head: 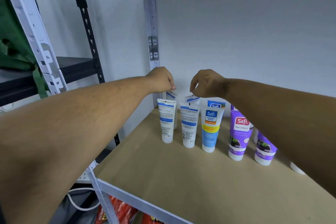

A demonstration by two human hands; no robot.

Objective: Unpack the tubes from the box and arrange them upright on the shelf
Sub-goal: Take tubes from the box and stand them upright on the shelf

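The shelf (181, 178), a tan board in a pale metal frame, held a row of tubes standing cap-down. The left hand (161, 80) reached over the back corner, its fingers curled down and pinching the top crimp of a rear white tube (171, 95). Just below and in front of that hand stood a front white tube (167, 122) with blue print. The right hand (207, 83) hung beside the left, apart from it, fingers bent and pinching the crimped end of a second rear white tube (192, 99). Directly under the right hand's fingers stood another white tube (189, 127), and to that hand's right a Safi Perfect White tube (211, 129), with a further Safi tube (216, 104) behind it.

Under the right forearm stood 2 purple Safi Naturals tubes (240, 132), the farther one (264, 149) partly hidden by the arm, and a white cap (296, 168) peeked out beyond them. The front row blocked the lower parts of both held tubes.

Left of the left arm rose a perforated upright (27, 29) with green fabric (12, 42) behind it. Below the shelf lay red packets (116, 212) and a white cable (78, 203).
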